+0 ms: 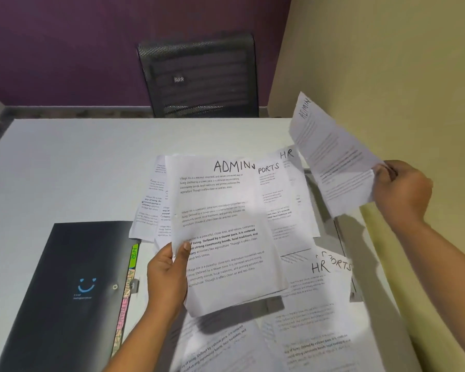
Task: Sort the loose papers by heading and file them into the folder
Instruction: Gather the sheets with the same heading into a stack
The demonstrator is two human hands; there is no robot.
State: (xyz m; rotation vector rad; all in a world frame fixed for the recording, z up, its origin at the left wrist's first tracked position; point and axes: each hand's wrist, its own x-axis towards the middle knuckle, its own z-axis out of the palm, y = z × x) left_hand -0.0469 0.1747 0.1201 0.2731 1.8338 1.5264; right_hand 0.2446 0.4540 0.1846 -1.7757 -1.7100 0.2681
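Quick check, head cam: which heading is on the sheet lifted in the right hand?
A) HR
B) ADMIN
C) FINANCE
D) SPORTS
B: the raised sheet gripped by the right hand has ADMIN handwritten at its top edge. The left hand holds a second ADMIN sheet.
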